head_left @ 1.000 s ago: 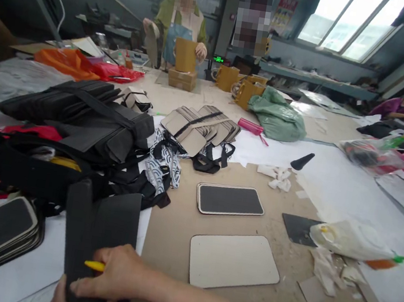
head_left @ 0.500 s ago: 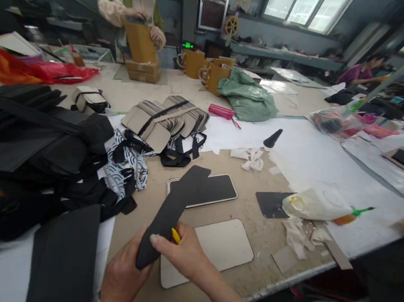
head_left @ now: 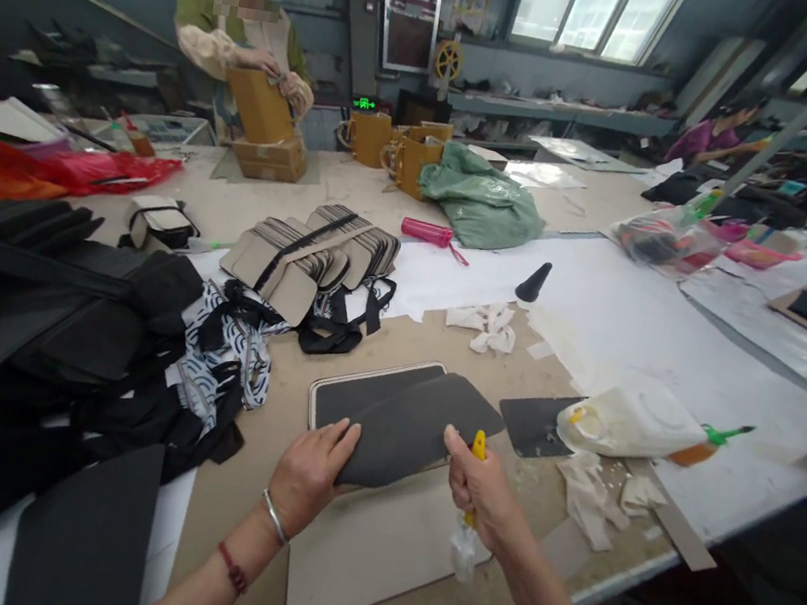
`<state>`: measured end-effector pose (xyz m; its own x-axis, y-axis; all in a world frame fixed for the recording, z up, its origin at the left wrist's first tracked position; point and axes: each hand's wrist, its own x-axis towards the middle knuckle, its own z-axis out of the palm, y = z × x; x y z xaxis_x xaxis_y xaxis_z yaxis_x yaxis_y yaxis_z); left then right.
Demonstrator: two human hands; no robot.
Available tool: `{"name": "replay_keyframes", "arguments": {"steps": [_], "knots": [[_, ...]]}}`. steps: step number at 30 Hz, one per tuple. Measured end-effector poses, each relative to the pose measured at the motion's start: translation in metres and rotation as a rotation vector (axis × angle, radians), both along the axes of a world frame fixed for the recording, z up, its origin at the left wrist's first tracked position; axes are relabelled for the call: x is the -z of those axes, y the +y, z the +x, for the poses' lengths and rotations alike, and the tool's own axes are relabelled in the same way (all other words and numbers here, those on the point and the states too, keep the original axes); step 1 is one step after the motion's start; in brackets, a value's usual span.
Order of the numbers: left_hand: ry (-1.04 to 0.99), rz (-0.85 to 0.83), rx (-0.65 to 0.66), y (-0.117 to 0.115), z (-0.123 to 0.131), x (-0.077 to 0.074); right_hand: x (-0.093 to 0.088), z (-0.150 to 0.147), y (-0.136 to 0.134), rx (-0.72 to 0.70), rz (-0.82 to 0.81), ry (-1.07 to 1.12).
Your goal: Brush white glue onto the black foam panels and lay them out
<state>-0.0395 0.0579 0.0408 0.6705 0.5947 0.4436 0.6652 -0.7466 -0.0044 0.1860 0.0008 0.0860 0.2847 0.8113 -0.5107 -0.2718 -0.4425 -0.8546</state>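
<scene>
A dark grey rounded panel is held tilted over the table between my two hands. My left hand is closed on its left end, thumb and fingers on the edge. My right hand pinches the near right edge and also has a yellow-handled tool in its grip; the tool's lower end is whitish and blurred, its kind unclear. Behind the panel lies a dark board with a pale rim, partly covered. Below my hands a beige rounded board lies flat on the table.
Black bags and straps pile up at left. A fanned stack of beige boards is farther back. At right lie a white plastic bottle, a dark sheet and scraps. A co-worker handles a brown box across the table.
The panel has swung from steeply upright to a flatter, crosswise tilt. My right hand has moved right to its other end, keeping the yellow-handled tool. The view has shifted slightly.
</scene>
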Motion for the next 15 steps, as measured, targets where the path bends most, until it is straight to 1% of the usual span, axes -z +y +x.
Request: {"name": "replay_keyframes", "arguments": {"steps": [3,8,12,15], "knots": [[0.058,-0.043,0.013,0.018,0.007,0.003,0.006,0.012,0.017,0.065,-0.036,0.091],[0.112,-0.133,0.020,0.048,0.024,0.001,0.017,0.031,0.044,0.100,-0.073,0.174],[0.151,-0.167,-0.016,0.072,0.042,-0.002,0.025,0.046,0.069,0.152,-0.060,0.223],[0.155,-0.153,-0.046,0.095,0.049,-0.002,0.029,0.053,0.095,0.179,-0.057,0.235]]}}
